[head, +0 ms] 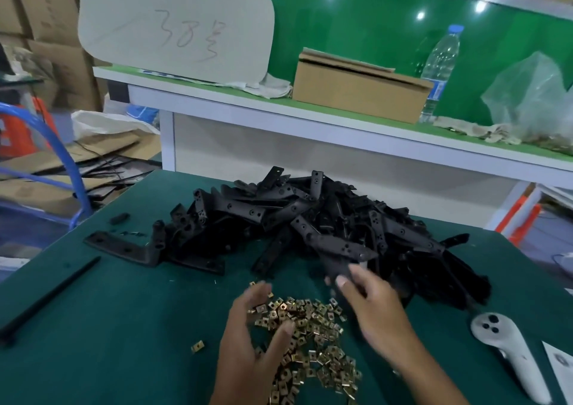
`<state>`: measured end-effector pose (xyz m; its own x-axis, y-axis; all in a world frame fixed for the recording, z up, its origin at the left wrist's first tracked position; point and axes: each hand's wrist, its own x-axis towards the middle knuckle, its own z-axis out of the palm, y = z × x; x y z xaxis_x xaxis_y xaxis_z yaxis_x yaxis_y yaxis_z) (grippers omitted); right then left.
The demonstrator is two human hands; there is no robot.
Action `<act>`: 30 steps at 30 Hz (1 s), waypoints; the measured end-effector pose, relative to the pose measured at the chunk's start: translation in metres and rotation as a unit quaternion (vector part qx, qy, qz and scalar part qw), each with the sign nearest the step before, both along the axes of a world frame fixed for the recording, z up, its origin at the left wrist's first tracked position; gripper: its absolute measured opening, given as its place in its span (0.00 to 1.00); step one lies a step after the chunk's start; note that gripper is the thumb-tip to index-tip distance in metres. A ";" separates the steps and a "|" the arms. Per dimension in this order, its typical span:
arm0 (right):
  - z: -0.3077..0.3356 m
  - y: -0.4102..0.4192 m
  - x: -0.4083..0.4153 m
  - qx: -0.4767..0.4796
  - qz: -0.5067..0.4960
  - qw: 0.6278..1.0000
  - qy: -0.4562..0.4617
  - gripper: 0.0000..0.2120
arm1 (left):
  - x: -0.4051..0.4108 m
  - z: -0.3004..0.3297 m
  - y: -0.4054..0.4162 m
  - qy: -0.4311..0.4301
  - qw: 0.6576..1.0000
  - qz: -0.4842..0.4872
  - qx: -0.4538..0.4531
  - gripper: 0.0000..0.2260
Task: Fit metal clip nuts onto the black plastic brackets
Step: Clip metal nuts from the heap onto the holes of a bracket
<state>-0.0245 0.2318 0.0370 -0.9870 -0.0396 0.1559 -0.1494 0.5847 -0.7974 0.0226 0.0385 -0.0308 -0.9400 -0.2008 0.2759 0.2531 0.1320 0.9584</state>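
Under right hand (369,299), blurred bracket (341,268)

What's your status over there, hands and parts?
Left hand open over clip nuts. Right hand fingers on a bracket at pile edge. Nothing in the way.

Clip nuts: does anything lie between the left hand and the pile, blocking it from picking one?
Nothing visible does. The left hand hovers right over the clip nuts scattered on the green table, fingers spread just above them. The right hand is off to the side, at a black bracket on the pile's edge.
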 end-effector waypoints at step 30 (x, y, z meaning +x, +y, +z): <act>-0.059 0.028 0.041 0.124 -0.045 0.988 0.081 0.11 | 0.010 -0.010 -0.013 0.021 0.965 -0.196 -0.171 0.13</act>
